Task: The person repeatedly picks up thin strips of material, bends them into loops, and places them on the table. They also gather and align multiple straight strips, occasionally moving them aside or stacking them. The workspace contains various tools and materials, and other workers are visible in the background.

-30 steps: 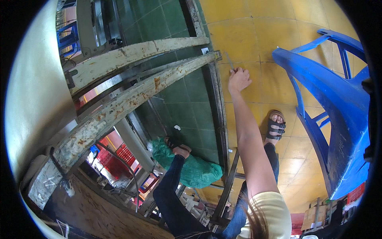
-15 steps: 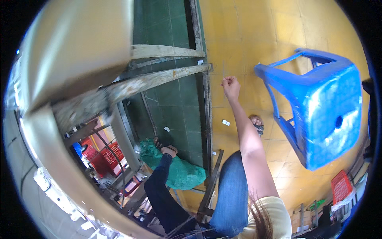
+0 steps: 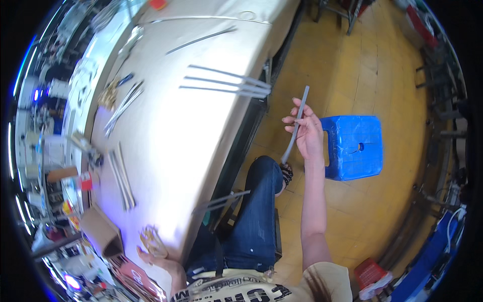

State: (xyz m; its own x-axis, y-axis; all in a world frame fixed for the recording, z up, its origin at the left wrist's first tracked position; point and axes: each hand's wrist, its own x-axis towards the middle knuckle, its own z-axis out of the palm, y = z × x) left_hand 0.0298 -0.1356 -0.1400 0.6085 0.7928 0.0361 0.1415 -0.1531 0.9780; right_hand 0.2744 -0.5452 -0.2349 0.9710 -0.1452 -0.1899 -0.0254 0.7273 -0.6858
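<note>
My right hand (image 3: 309, 131) is raised over the floor to the right of the table, its fingers closed on a thin grey strip (image 3: 302, 106) that stands nearly upright. At the table's near end lies my left hand (image 3: 163, 261). Right against it is a pale yellowish, partly see-through looped thing (image 3: 152, 240), too blurred to name; whether the fingers grip it is unclear. Three similar grey strips (image 3: 221, 84) lie side by side at the table's right edge, their ends reaching it. Another strip (image 3: 201, 40) lies farther off, and more strips (image 3: 122, 176) rest on the left side.
The long pale table (image 3: 166, 136) fills the left half. A blue plastic stool (image 3: 354, 148) stands on the yellow tiled floor (image 3: 347, 85) beyond my right forearm. Near my left hand sits a brown cardboard box (image 3: 100, 229). A red basket (image 3: 370, 274) is at lower right.
My view has swung up from the floor and under the table to the tabletop. The grey strip now shows clearly in my right hand. My left hand has come into view.
</note>
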